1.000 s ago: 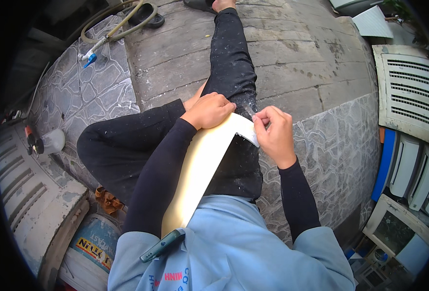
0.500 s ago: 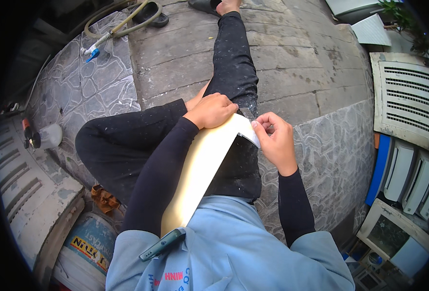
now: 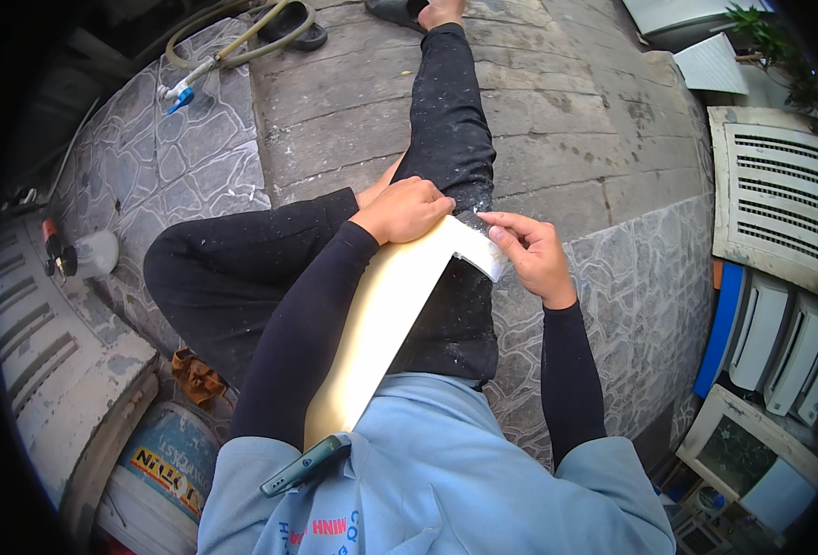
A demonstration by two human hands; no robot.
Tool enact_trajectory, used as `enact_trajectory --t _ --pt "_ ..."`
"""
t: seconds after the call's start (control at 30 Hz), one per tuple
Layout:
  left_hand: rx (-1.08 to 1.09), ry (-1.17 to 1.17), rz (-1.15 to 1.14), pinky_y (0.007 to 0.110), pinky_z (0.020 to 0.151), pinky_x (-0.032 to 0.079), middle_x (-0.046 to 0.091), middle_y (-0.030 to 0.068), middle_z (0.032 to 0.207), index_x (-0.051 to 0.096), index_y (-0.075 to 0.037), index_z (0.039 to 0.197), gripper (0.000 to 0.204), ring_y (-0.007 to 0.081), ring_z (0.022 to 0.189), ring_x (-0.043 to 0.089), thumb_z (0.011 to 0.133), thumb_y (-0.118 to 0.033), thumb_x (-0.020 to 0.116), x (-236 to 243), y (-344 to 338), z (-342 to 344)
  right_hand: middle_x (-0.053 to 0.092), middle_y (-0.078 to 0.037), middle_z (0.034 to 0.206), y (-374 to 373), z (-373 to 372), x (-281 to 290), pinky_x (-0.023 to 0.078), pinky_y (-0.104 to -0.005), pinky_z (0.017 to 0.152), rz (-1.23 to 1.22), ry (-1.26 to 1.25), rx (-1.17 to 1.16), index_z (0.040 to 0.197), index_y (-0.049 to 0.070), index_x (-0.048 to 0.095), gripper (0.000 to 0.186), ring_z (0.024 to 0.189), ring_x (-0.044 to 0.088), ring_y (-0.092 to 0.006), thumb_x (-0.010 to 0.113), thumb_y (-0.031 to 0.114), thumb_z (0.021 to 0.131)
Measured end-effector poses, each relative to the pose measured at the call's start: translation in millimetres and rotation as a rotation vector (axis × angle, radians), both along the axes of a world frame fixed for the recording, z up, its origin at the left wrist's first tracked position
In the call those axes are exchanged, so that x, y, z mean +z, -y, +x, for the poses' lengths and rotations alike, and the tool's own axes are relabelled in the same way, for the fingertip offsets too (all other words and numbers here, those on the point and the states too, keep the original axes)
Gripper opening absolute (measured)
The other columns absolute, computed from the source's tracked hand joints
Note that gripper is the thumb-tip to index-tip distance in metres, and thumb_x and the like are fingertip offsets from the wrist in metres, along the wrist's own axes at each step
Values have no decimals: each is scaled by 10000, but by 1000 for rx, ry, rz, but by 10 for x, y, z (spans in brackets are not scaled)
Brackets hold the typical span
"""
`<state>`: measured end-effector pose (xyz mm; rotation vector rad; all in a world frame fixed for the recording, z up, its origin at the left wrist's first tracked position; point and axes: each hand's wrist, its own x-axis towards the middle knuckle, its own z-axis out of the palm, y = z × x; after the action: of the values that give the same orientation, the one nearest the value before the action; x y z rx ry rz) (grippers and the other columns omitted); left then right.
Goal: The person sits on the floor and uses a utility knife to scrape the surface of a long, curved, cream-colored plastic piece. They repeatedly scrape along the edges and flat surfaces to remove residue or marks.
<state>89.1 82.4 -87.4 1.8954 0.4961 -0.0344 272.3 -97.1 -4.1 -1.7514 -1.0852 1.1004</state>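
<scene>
A long, pale cream panel [image 3: 390, 314] with a bent white end piece [image 3: 483, 259] lies across my lap, over my black trouser legs [image 3: 446, 111]. My left hand [image 3: 407, 208] grips its upper edge with curled fingers. My right hand [image 3: 534, 254] is at the bent end, index finger reaching over a small dark grey patch [image 3: 471, 219], thumb close below it; what those fingertips hold is too small to make out. A phone [image 3: 305, 462] rests by the panel's lower end against my light blue shirt.
A hose with blue valve [image 3: 182, 97] and dark sandals [image 3: 293, 28] lie ahead. At left are a weathered slotted panel [image 3: 48, 361], a torch tool [image 3: 57, 254] and a bucket [image 3: 159, 467]. At right stand another slotted panel [image 3: 774, 194], white appliance casings [image 3: 761, 333] and a framed pane [image 3: 733, 444].
My right hand has shifted up along the bent end, its index finger now stretched further over it. My left hand and the panel stay in nearly the same place.
</scene>
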Motion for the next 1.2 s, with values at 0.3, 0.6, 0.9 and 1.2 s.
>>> enact_trajectory --t 0.3,0.6,0.9,1.2 --pt "26 15 -22 525 885 534 764 270 931 814 4 939 483 450 917 726 1073 -343 505 30 9 -21 843 -109 1033 -6 -20 34 569 -285 783 -19 122 25 1246 -21 797 263 874 724 -102 716 140 1054" --pt "-25 -67 21 450 913 540 792 219 939 851 -29 1011 508 383 961 747 1075 -415 526 50 -7 1 835 -109 1005 42 96 21 564 -284 803 -68 54 145 1239 -11 805 265 879 721 -111 705 156 1060" --pt "27 38 -14 519 871 534 760 276 914 808 18 931 499 448 893 725 1078 -363 523 25 20 0 819 -65 959 78 9 -77 551 -272 765 18 1 -46 1286 -9 784 277 864 685 -74 698 148 1074" --pt "24 31 -49 513 881 539 762 274 911 813 14 928 510 449 908 728 1087 -366 512 -15 5 -13 741 -105 890 -34 -96 239 559 -376 738 177 507 105 1017 7 743 91 823 717 -250 754 94 992"
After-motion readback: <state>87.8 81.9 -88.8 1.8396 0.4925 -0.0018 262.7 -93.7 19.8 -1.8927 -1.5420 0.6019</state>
